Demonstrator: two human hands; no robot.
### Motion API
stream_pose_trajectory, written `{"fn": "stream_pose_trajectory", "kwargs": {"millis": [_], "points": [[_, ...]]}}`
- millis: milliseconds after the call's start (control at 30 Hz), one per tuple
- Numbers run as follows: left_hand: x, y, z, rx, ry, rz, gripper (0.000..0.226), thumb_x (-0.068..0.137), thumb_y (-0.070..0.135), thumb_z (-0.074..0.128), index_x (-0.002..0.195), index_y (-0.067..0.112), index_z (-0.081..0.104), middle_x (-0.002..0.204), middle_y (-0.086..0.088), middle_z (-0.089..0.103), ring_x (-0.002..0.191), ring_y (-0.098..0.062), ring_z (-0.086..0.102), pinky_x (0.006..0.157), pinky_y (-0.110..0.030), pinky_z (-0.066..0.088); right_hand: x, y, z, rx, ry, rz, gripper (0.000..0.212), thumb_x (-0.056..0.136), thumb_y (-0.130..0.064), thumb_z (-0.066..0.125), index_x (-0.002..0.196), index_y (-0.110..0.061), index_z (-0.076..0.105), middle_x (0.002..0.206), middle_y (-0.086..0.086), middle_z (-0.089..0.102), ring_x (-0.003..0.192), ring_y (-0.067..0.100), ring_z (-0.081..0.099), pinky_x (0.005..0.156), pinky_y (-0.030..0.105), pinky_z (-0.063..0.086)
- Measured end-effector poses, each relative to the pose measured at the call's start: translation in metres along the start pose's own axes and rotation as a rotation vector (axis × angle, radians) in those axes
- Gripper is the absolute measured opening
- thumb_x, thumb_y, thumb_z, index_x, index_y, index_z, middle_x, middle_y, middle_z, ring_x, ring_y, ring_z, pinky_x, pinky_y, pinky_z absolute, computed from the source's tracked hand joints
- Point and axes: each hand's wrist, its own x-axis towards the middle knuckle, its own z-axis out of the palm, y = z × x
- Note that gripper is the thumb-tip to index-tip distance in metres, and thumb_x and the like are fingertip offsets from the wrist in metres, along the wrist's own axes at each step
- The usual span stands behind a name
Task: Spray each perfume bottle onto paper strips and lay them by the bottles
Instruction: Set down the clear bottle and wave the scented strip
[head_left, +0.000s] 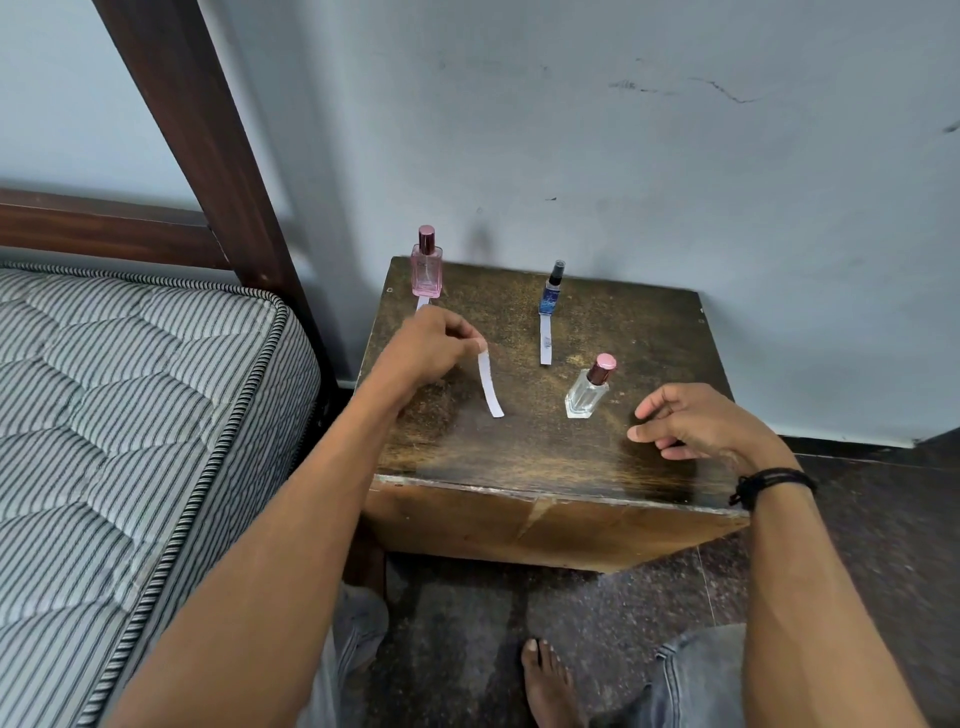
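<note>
Three perfume bottles stand on a dark wooden table (545, 457). A pink bottle (427, 267) is at the back left, with a paper strip (422, 303) partly hidden behind my left hand. A small blue bottle (551, 288) stands at the back middle, a strip (545, 340) lying in front of it. A clear bottle with a pink cap (589, 388) stands nearer, at the right. My left hand (434, 345) pinches the top of a third white strip (490, 384), which hangs down to the table. My right hand (691, 421) hovers right of the clear bottle, fingers apart, holding nothing.
A striped mattress (130, 426) and a dark wooden bed frame (208, 135) stand to the left of the table. A pale wall is directly behind the table. My bare foot (545, 680) and knees are on the dark floor below the table's front edge.
</note>
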Motion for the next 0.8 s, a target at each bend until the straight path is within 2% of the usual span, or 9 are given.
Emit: {"fn": "stream_pose_trajectory", "kwargs": {"millis": [67, 133, 233, 300, 400, 467, 600, 700, 800], "points": [[0.002, -0.002, -0.007, -0.095, 0.001, -0.014, 0.004, 0.085, 0.021, 0.078, 0.081, 0.020, 0.078, 0.080, 0.005, 0.074, 0.079, -0.013, 0.067, 0.084, -0.036, 0.058, -0.001, 0.000, 0.000, 0.003, 0.000, 0.004, 0.024, 0.084, -0.007, 0.084, 0.103, -0.010, 0.069, 0.099, 0.012, 0.068, 0.088, 0.019, 0.063, 0.075, 0.029, 0.057], [0.002, -0.001, -0.014, -0.203, -0.005, -0.030, 0.003, 0.085, 0.019, 0.079, 0.082, 0.018, 0.078, 0.077, 0.006, 0.074, 0.078, -0.015, 0.067, 0.088, -0.040, 0.058, -0.003, -0.001, -0.001, 0.003, -0.004, 0.009, 0.024, 0.084, -0.008, 0.084, 0.103, -0.010, 0.070, 0.103, 0.013, 0.069, 0.091, 0.020, 0.064, 0.075, 0.029, 0.058], [-0.005, 0.008, -0.029, -0.317, 0.012, -0.009, 0.005, 0.086, 0.014, 0.077, 0.090, 0.011, 0.078, 0.085, 0.000, 0.074, 0.079, -0.015, 0.062, 0.079, -0.028, 0.055, -0.008, -0.002, -0.002, -0.010, -0.026, 0.013, 0.024, 0.084, -0.009, 0.084, 0.104, -0.010, 0.070, 0.107, 0.013, 0.070, 0.094, 0.021, 0.066, 0.073, 0.029, 0.058], [-0.012, 0.015, -0.038, -0.344, 0.042, 0.027, 0.009, 0.086, 0.015, 0.077, 0.094, 0.011, 0.078, 0.087, 0.003, 0.074, 0.075, -0.006, 0.062, 0.071, -0.019, 0.051, -0.014, -0.001, -0.003, -0.011, -0.040, 0.008, 0.023, 0.085, -0.010, 0.083, 0.104, -0.010, 0.071, 0.108, 0.013, 0.070, 0.095, 0.022, 0.066, 0.074, 0.030, 0.059], [-0.024, 0.027, -0.047, -0.406, 0.080, 0.073, 0.012, 0.087, 0.012, 0.076, 0.097, 0.006, 0.077, 0.088, 0.002, 0.074, 0.072, -0.002, 0.064, 0.067, -0.014, 0.051, -0.027, -0.001, -0.007, 0.014, -0.032, -0.034, 0.021, 0.085, -0.012, 0.083, 0.103, -0.010, 0.071, 0.104, 0.011, 0.071, 0.094, 0.022, 0.068, 0.081, 0.032, 0.060], [-0.031, 0.038, -0.049, -0.429, 0.086, 0.105, 0.016, 0.086, 0.012, 0.077, 0.098, 0.003, 0.077, 0.094, -0.003, 0.074, 0.078, -0.006, 0.064, 0.070, -0.014, 0.052, -0.037, -0.004, -0.012, 0.074, 0.014, -0.106, 0.020, 0.085, -0.013, 0.084, 0.101, -0.011, 0.073, 0.099, 0.010, 0.073, 0.090, 0.019, 0.070, 0.082, 0.030, 0.060], [-0.039, 0.067, -0.038, -0.362, 0.048, 0.152, 0.015, 0.084, 0.019, 0.079, 0.095, 0.009, 0.080, 0.097, -0.005, 0.076, 0.086, -0.011, 0.066, 0.083, -0.023, 0.057, -0.053, -0.011, -0.020, 0.267, 0.143, -0.343, 0.017, 0.084, -0.011, 0.083, 0.099, -0.013, 0.076, 0.089, 0.005, 0.075, 0.078, 0.011, 0.069, 0.070, 0.019, 0.056], [-0.040, 0.098, -0.022, -0.311, 0.011, 0.181, 0.008, 0.084, 0.020, 0.079, 0.091, 0.015, 0.080, 0.088, 0.003, 0.078, 0.081, -0.007, 0.067, 0.075, -0.019, 0.055, -0.057, -0.017, -0.020, 0.404, 0.183, -0.450, 0.013, 0.085, -0.012, 0.082, 0.098, -0.014, 0.079, 0.085, 0.003, 0.077, 0.077, 0.009, 0.068, 0.069, 0.020, 0.053], [-0.035, 0.130, -0.001, -0.318, -0.045, 0.227, 0.005, 0.085, 0.011, 0.076, 0.088, 0.012, 0.079, 0.085, 0.003, 0.078, 0.076, -0.004, 0.066, 0.072, -0.018, 0.055, -0.058, -0.019, -0.018, 0.478, 0.207, -0.492, 0.010, 0.088, -0.015, 0.080, 0.098, -0.016, 0.081, 0.091, 0.006, 0.080, 0.082, 0.013, 0.070, 0.071, 0.022, 0.053]]}}
